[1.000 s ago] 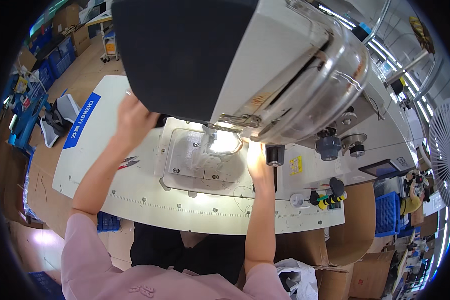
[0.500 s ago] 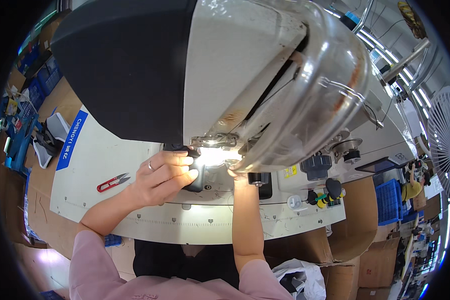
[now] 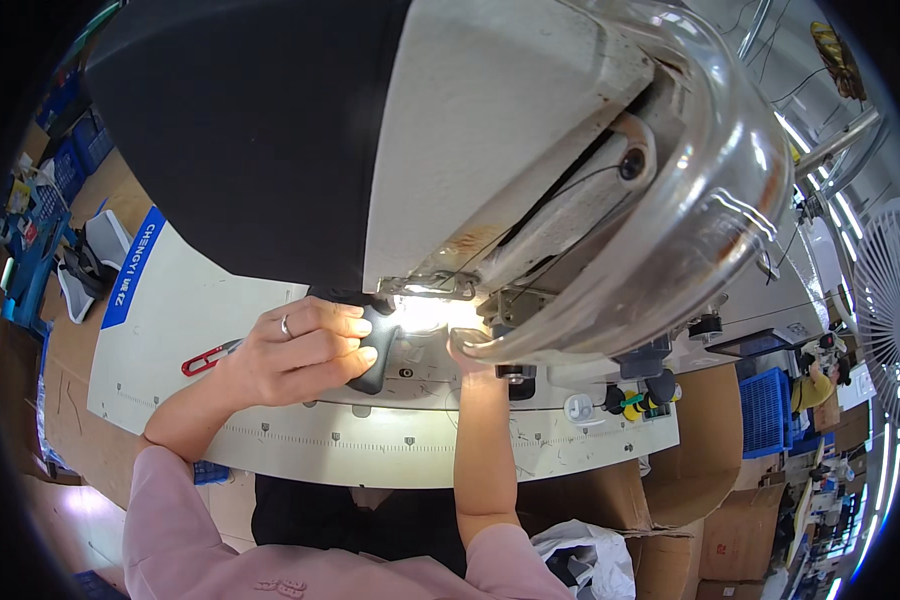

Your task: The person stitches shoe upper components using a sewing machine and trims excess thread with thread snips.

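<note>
My left hand point(image 3: 305, 352), with a ring on one finger, is closed on the left edge of a dark padded piece point(image 3: 374, 352). The piece lies tilted on the pale sewing machine table, its far end reaching under the machine head point(image 3: 470, 130). Bright lamp glare washes out the needle area. Right of the glare, my right hand point(image 3: 464, 350) is up by the needle area; glare and the clear plastic guard point(image 3: 710, 220) hide its fingers, so what it touches cannot be made out. Red-handled thread snips point(image 3: 206, 360) lie beside my left hand, blades partly covered.
A large black cover point(image 3: 240, 140) fills the upper left. White bobbin point(image 3: 582, 409) and coloured thread spools stand at the table's right. Open cardboard boxes point(image 3: 695, 450) and a blue crate point(image 3: 765, 410) stand beyond. A fan point(image 3: 890, 300) is at far right.
The view has shifted, with the machine head looming larger. My left hand and the dark piece sit slightly further left, the hand now near the snips' blades. Both hands stay by the needle area.
</note>
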`<action>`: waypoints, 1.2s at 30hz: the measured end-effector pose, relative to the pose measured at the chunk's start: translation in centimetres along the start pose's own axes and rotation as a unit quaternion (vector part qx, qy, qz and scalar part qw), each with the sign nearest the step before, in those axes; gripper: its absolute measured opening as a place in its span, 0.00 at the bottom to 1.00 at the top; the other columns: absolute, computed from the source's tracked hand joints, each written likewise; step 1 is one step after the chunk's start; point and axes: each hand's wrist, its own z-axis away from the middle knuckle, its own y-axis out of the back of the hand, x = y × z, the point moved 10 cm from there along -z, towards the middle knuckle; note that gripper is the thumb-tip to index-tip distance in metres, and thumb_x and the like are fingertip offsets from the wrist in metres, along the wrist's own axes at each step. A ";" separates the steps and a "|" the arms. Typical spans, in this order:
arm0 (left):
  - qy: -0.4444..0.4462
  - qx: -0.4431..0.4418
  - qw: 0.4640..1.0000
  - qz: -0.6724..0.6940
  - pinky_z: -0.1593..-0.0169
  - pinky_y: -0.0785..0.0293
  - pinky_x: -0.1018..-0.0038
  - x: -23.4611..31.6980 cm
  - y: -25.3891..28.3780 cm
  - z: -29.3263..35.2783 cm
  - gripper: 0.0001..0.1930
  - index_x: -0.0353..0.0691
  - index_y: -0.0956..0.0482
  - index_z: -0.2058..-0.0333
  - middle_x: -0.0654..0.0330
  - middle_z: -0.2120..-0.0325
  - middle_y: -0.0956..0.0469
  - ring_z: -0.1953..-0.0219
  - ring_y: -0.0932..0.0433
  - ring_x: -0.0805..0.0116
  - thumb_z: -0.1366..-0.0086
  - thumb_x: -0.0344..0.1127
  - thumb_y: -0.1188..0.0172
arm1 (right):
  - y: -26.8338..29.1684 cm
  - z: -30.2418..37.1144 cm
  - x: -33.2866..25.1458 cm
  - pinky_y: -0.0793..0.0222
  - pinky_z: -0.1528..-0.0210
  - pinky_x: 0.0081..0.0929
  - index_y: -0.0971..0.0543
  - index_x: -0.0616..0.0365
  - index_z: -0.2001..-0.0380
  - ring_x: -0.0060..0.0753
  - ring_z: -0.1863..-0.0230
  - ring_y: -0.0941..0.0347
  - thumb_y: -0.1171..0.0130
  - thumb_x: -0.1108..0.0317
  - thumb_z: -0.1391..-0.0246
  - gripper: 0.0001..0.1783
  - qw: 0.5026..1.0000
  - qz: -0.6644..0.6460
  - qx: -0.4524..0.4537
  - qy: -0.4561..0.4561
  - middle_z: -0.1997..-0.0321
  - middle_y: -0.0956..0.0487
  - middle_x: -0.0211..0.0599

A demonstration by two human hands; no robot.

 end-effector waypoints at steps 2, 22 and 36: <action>-0.003 0.002 1.000 -0.011 0.61 0.18 0.73 0.1 0.1 0.0 0.11 0.37 0.20 0.71 0.62 0.74 0.28 0.66 0.22 0.65 0.58 0.26 0.37 | -0.1 0.2 -0.1 0.32 0.61 0.29 0.27 0.67 0.66 0.32 0.65 0.31 0.45 0.77 0.47 0.05 1.000 0.000 -0.002 0.001 0.64 0.25 0.39; 0.038 0.027 0.999 -0.022 0.60 0.17 0.72 -1.2 -0.3 0.0 0.09 0.37 0.23 0.75 0.63 0.76 0.33 0.74 0.27 0.68 0.60 0.20 0.38 | -0.4 0.0 -0.6 0.31 0.61 0.27 0.28 0.67 0.66 0.27 0.64 0.31 0.46 0.79 0.47 0.04 1.000 -0.005 -0.001 0.001 0.65 0.26 0.37; 0.081 -0.036 0.992 -0.089 0.64 0.24 0.70 -1.7 -0.3 0.5 0.15 0.42 0.20 0.68 0.63 0.69 0.27 0.69 0.24 0.67 0.60 0.27 0.35 | 0.1 -0.5 -1.0 0.30 0.62 0.25 0.28 0.67 0.66 0.24 0.64 0.31 0.47 0.81 0.47 0.04 1.000 -0.017 0.000 -0.007 0.65 0.26 0.35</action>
